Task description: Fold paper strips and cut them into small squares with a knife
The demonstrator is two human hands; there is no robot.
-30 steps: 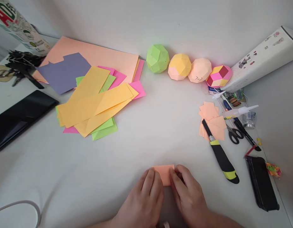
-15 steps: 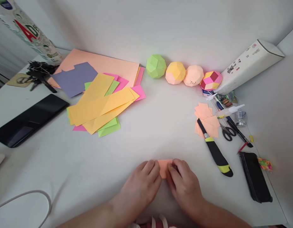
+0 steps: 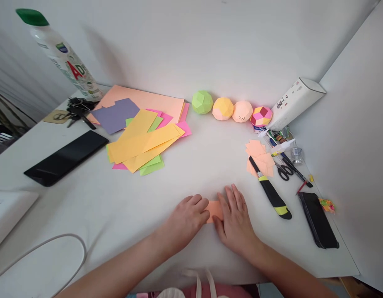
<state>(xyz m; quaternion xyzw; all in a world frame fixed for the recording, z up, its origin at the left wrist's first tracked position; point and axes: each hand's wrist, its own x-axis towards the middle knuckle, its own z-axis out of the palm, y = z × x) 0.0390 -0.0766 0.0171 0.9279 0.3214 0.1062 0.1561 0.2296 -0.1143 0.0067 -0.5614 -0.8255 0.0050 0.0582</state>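
A small folded orange paper (image 3: 214, 209) lies on the white table (image 3: 210, 161) between my two hands. My left hand (image 3: 187, 218) rests at its left edge with the fingers curled and the tips pressing the paper. My right hand (image 3: 235, 218) lies flat over the paper's right part, fingers stretched forward and together. Only the middle strip of the paper shows between the hands.
Right of my hands lie a black-and-yellow utility knife (image 3: 270, 193), small orange squares (image 3: 256, 154), scissors (image 3: 283, 171), pens and a black phone (image 3: 318, 225). Four paper balls (image 3: 227, 108) line the wall. A stack of coloured sheets (image 3: 144, 138), a black tablet (image 3: 67, 157) and a bottle (image 3: 62, 56) sit left.
The view has pulled back and tilted up. My right hand has gone from pinching the paper to lying flat on it; my left hand stays curled at its left edge.
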